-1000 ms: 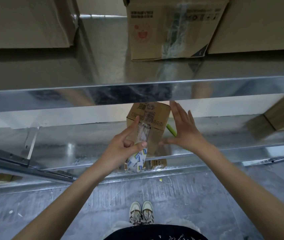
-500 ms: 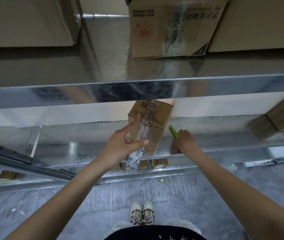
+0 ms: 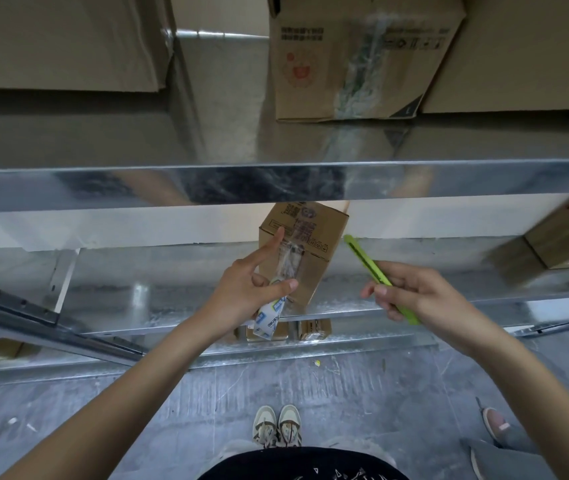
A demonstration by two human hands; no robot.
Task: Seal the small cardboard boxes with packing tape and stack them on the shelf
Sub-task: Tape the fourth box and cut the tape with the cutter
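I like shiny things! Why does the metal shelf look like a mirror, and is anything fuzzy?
Head view: the upper shelf's front edge reflects dark and skin-toned shapes; the big taped box above looks smeared; the box at far right is blurred, and straight edges bend slightly.

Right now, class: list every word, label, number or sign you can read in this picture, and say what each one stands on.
"deli", seen upside down: on the tape roll in the left hand.
Small box: printed lines and a round logo, too blurred to read.
Upper box: two lines of print, a row of handling symbols and a red cartoon face; no words legible.
Green knife in the right hand: no text visible.
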